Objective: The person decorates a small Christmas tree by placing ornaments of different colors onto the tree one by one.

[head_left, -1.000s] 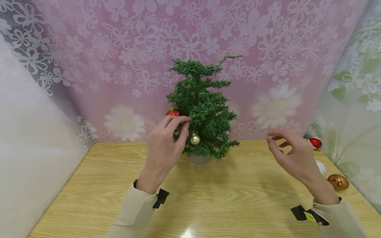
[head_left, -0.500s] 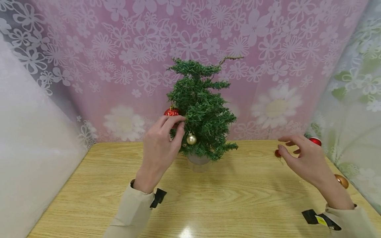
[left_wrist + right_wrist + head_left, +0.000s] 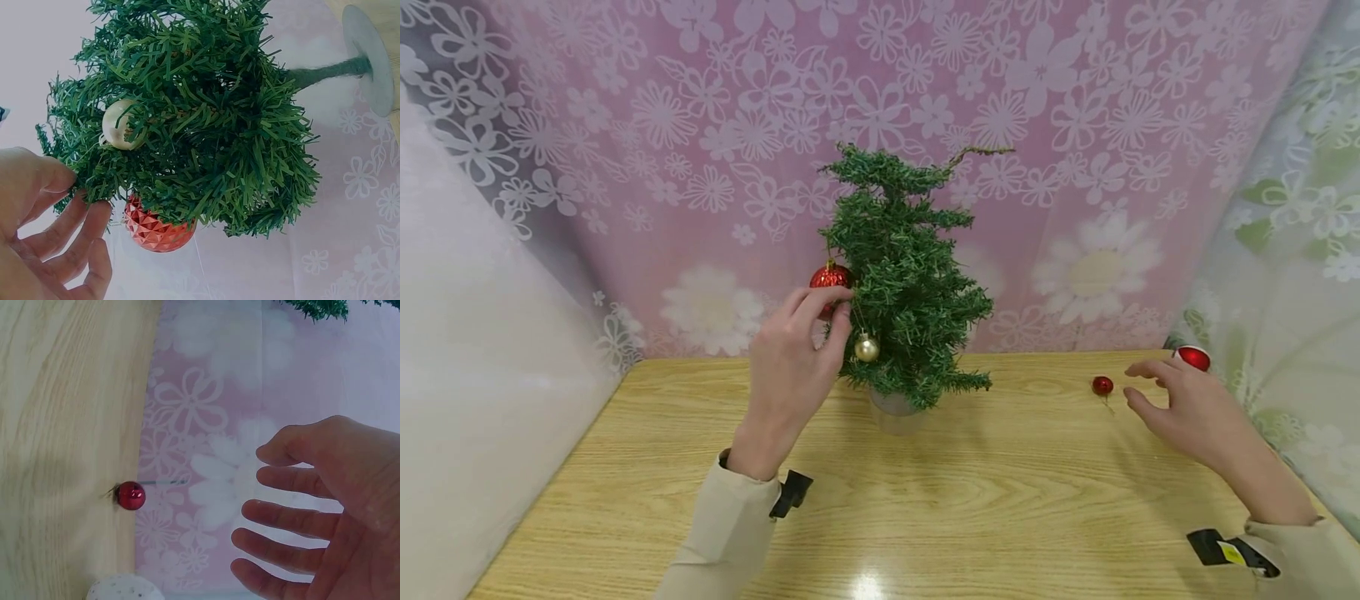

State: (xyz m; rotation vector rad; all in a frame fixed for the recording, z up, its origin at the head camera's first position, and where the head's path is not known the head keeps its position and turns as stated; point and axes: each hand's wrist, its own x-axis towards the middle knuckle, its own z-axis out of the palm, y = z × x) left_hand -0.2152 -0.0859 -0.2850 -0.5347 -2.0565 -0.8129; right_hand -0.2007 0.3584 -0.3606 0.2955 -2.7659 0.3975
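My left hand (image 3: 790, 358) pinches a branch tip on the left side of a small green Christmas tree (image 3: 917, 292). Just under those fingers hangs a small gold bauble (image 3: 867, 347). A larger red faceted bauble (image 3: 829, 275) hangs behind the hand and is partly covered by it; the left wrist view shows its textured surface (image 3: 156, 232) below the branch. Over the table's right side, my right hand (image 3: 1195, 408) is held with fingers loosely bent and nothing in them. A little red bauble (image 3: 1102, 386) with a thread lies on the table left of its fingertips.
A red-and-white bauble (image 3: 1193, 358) sits at the table's back right corner, partly behind the right hand. In the right wrist view a speckled white ball (image 3: 125, 590) shows at the bottom edge. A flowered pink curtain (image 3: 760, 167) hangs behind the wooden table (image 3: 925, 517).
My left hand has shifted left with the pinched branch, and the tree has turned slightly that way, its baubles moving along. My right hand has drawn to the right, uncovering the little red bauble.
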